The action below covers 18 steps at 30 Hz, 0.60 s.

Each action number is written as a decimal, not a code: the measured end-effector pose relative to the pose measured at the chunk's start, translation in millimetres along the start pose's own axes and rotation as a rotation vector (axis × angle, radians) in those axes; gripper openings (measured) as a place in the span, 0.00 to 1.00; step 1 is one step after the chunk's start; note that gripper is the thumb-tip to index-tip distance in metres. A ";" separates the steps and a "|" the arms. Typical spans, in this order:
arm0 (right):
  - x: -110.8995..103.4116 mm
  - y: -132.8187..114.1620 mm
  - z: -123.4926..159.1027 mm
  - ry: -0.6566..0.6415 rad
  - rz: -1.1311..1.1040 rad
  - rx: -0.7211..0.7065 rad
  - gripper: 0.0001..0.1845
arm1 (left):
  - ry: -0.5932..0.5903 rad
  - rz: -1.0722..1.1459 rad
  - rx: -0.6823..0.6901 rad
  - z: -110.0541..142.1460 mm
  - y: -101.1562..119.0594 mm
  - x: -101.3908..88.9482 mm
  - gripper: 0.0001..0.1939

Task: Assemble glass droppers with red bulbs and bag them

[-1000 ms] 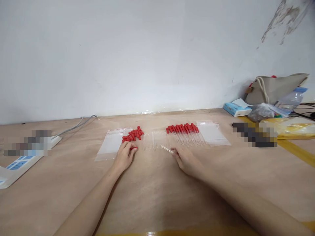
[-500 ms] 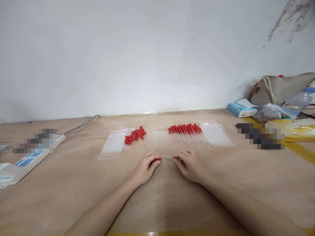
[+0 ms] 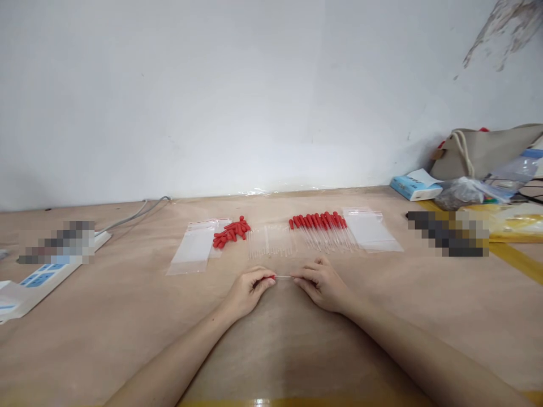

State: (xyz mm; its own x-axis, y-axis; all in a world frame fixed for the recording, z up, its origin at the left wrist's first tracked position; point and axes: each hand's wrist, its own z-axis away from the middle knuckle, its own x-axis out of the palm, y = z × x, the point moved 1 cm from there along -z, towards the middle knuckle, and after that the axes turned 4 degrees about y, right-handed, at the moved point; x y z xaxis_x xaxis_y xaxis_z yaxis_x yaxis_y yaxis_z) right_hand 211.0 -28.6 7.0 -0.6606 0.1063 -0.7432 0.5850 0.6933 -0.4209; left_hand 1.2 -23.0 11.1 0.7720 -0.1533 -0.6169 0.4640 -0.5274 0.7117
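Between both hands, the glass dropper tube point(image 3: 284, 277) is now meeting the red rubber bulb point(image 3: 272, 277) that the left hand point(image 3: 250, 288) is pinching. Fingers of the right hand point(image 3: 324, 285) are gripping the tube's other end, hiding it.

We count one red bulb point(image 3: 272, 277) in the left hand point(image 3: 250, 288), one clear tube point(image 3: 284, 277) between both hands' fingers, one power strip point(image 3: 42, 278) far left of them. Beyond the right hand point(image 3: 324, 285), one blue tissue pack point(image 3: 410, 188). Loose bulbs point(image 3: 231, 232): overlapping, uncountable.
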 end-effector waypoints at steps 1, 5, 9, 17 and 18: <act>-0.8 0.9 -0.3 -0.013 0.002 -0.005 0.12 | -0.014 -0.023 0.013 0.9 1.2 -0.3 0.10; -2.3 4.1 -0.8 -0.055 0.059 -0.025 0.11 | -0.085 -0.152 0.085 4.2 7.0 -0.3 0.11; -0.7 3.2 -0.3 -0.043 0.166 -0.050 0.11 | -0.122 -0.235 0.111 4.9 8.9 0.8 0.12; 8.1 -6.0 1.0 -0.041 0.184 -0.027 0.11 | -0.122 -0.260 0.133 4.3 9.2 1.0 0.12; 9.0 -7.0 0.8 -0.042 0.178 -0.021 0.11 | -0.119 -0.264 0.135 4.3 9.2 1.0 0.12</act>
State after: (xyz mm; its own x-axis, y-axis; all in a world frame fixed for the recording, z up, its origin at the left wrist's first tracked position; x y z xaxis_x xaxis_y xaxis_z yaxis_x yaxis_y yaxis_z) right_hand 201.3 -33.0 2.8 -0.5267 0.1988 -0.8265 0.6806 0.6811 -0.2699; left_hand 4.3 -31.6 15.5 0.5730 -0.0888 -0.8148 0.5737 -0.6665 0.4761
